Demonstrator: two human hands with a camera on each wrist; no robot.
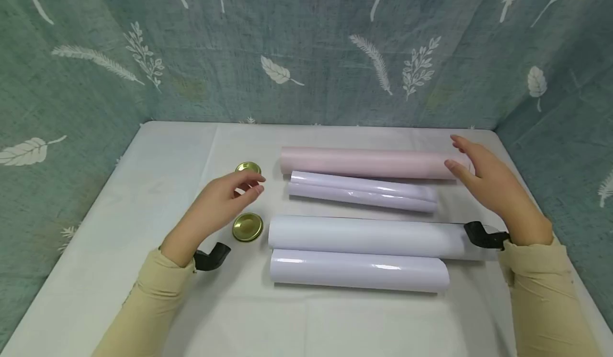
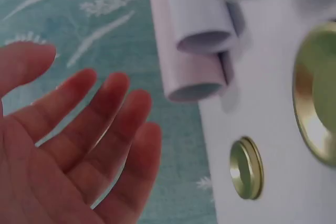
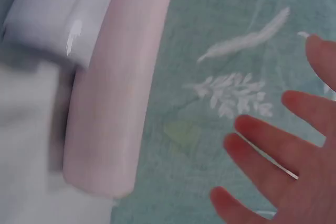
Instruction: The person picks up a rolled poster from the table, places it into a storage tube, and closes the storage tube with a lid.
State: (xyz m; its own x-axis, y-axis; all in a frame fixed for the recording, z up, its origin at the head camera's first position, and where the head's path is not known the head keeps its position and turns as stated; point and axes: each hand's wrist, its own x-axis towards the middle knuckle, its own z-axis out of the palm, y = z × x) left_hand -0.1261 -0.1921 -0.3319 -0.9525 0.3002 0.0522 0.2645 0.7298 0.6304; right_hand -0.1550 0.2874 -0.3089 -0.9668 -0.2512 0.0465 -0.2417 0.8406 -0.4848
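Note:
My left hand (image 1: 221, 200) hovers over the table's left part, fingers loosely bent and nothing in them. Close by are two gold jar lids: the far lid (image 1: 248, 167), partly covered by my fingers, and the near lid (image 1: 247, 227). My right hand (image 1: 493, 179) is held above the right end of a pink paper roll (image 1: 364, 163), thumb and fingers spread. In front of it lies a glossy pale lilac roll (image 1: 362, 192). Nearer still, a long white roll (image 1: 366, 237) and a shorter glossy white roll (image 1: 359, 271) lie side by side.
A white cloth (image 1: 230, 314) covers the table. Green-blue curtains (image 1: 316, 54) with white leaf prints stand behind it and along both sides. Black wrist mounts (image 1: 212, 257) stick out beside both sleeves; the right one overlaps the long white roll's end.

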